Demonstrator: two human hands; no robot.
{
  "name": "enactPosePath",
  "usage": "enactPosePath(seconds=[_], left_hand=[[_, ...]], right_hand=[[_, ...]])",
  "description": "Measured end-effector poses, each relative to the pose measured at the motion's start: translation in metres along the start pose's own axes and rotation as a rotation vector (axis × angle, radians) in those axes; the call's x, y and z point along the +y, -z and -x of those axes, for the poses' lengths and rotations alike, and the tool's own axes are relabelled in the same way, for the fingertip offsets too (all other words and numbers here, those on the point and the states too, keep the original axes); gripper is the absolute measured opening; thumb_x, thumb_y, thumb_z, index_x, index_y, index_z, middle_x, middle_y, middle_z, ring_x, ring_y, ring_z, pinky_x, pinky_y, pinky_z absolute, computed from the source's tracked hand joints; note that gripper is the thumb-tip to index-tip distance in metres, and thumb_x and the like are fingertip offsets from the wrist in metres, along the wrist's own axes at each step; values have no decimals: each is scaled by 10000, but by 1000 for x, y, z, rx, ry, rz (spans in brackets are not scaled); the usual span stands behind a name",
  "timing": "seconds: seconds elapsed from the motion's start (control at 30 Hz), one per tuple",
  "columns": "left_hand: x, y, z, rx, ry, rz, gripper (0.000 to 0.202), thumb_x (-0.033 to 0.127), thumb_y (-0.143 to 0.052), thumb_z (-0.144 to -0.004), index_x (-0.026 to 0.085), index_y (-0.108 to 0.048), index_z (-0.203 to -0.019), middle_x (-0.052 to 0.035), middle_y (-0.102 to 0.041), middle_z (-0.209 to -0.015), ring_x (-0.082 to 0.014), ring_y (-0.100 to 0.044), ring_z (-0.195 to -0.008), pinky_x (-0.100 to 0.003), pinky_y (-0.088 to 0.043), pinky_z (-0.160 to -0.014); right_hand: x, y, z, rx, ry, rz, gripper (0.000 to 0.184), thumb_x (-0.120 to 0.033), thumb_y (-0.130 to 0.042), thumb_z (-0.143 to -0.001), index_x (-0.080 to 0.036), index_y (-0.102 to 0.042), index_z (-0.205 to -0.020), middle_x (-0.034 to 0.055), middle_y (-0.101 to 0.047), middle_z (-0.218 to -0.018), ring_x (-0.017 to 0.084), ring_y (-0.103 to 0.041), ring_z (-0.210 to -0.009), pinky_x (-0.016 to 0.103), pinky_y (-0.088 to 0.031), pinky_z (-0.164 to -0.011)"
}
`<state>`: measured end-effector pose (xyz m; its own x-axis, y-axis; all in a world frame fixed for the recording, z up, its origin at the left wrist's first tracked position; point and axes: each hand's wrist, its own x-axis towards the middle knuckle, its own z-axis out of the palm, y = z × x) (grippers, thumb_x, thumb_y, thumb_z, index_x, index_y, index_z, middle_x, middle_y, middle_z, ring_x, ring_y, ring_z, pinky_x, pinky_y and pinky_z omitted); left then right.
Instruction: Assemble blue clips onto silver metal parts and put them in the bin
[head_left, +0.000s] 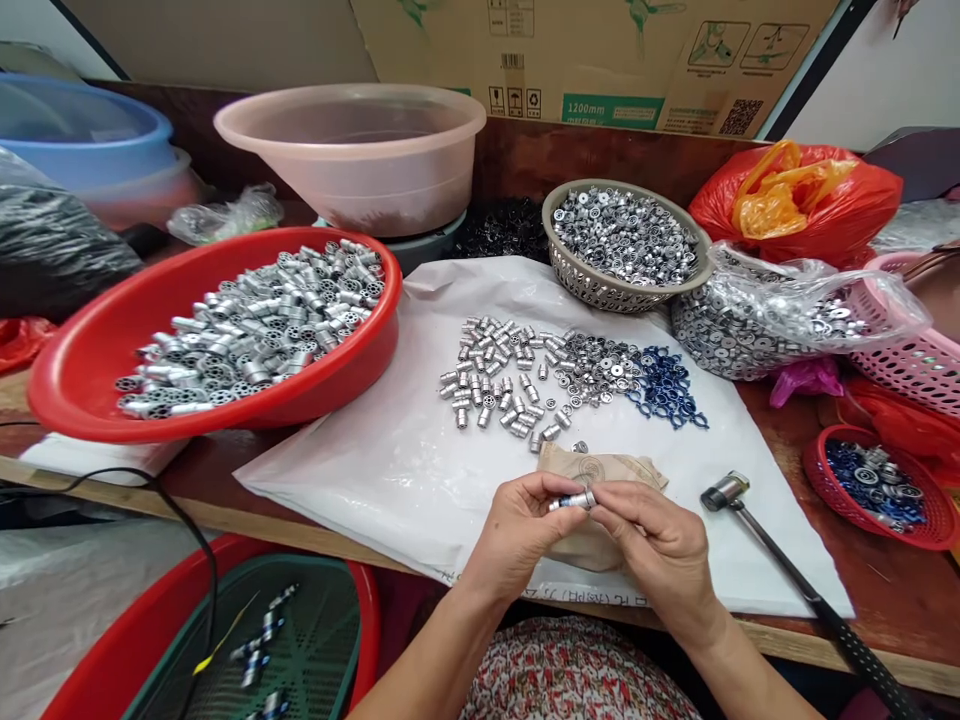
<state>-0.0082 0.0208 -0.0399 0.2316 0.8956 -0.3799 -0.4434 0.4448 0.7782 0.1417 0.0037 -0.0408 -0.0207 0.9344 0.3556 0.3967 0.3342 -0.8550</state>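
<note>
My left hand [504, 535] pinches a small silver metal cylinder [568, 502] with a blue band. At its right end, the fingertips of my right hand [664, 540] grip a silver cap [588, 496]. The two pieces meet above a beige cloth-like pad [600, 465] on a white sheet [360, 480]. Beyond the pad lie loose silver cylinders [487, 370], round silver caps [600, 368] and blue rings [667, 388]. A hammer [726, 491] with a black handle rests to the right of my right hand.
A tilted red basin [75, 385] of silver cylinders stands left. Behind are a pink tub [352, 165], a grey-brown basket [592, 290] and a clear bag [720, 335] of caps. A small red basket [821, 480] sits right. Below left, a green basket [315, 620] holds assembled pieces.
</note>
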Motion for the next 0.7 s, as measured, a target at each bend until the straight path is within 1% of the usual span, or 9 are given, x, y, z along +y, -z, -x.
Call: enactPosePath(seconds=[0.13,0.23,0.3,0.37,0.4,0.47,0.57,0.63,0.7], left_hand=[[0,-4,0,11,1,-119,186,254,-754,-613,142,-697,-751,-34,-686,-707,-141,-594,-669,-264,-469,-661],[7,-6,-5,10,-231,-509,63,176,-665,-661,155,-689,-715,-51,-659,-744,-177,-592,-716,-298,-468,-667],[11,-5,-12,-14,-434,-864,112,91,-597,-665,165,-680,-683,-56,-639,-744,-194,-577,-746,-317,-461,-686],[11,-3,-20,-70,-577,-1113,173,46,-558,-667,172,-673,-694,-58,-633,-746,-203,-562,-771,-334,-460,-717],[9,-2,-24,-94,-623,-1178,189,39,-551,-670,175,-672,-723,-59,-632,-758,-207,-557,-783,-340,-463,-729],[1,0,-28,-110,-683,-1239,240,37,-545,-675,178,-665,-828,-64,-634,-799,-212,-553,-803,-351,-472,-741],[-14,1,-28,-69,-723,-1259,376,36,-529,-689,161,-601,-1037,-85,-642,-906,-228,-545,-854,-375,-476,-769],[-21,2,-25,-35,-730,-1251,430,52,-522,-713,153,-545,-1130,-94,-643,-981,-235,-538,-884,-383,-475,-785],[-25,3,-22,1,-720,-1239,463,67,-522,-726,161,-509,-1180,-89,-641,-1012,-236,-535,-896,-386,-475,-793]], right_hand=[[2,0,8,-32,187,211,296,-106,-584,-812,-253,-694,-1044,49,-726,-945,172,-682,-854,283,-572,-750],[15,27,16,-102,240,434,306,-172,-539,-846,-259,-654,-1116,66,-680,-1061,193,-647,-957,322,-544,-831],[33,62,29,-42,162,667,312,-313,-538,-843,-233,-635,-1129,98,-645,-1080,237,-624,-983,393,-513,-876],[54,101,46,82,-80,955,445,-450,-493,-829,-152,-598,-1143,164,-620,-1062,309,-597,-996,477,-488,-870],[64,118,55,69,-198,1076,445,-486,-464,-821,-144,-621,-1059,173,-635,-988,333,-610,-929,509,-491,-824],[76,142,69,-37,-322,1132,387,-486,-413,-822,-170,-624,-890,147,-661,-870,329,-635,-823,494,-510,-739],[66,142,73,-48,-306,1003,331,-470,-391,-838,-202,-585,-854,93,-680,-819,255,-666,-709,372,-540,-621],[43,123,65,-44,-248,832,289,-430,-379,-875,-217,-571,-915,38,-677,-736,179,-655,-579,269,-530,-532],[16,101,53,-121,-192,668,239,-362,-372,-908,-239,-563,-980,-12,-656,-643,136,-631,-507,200,-505,-477]])
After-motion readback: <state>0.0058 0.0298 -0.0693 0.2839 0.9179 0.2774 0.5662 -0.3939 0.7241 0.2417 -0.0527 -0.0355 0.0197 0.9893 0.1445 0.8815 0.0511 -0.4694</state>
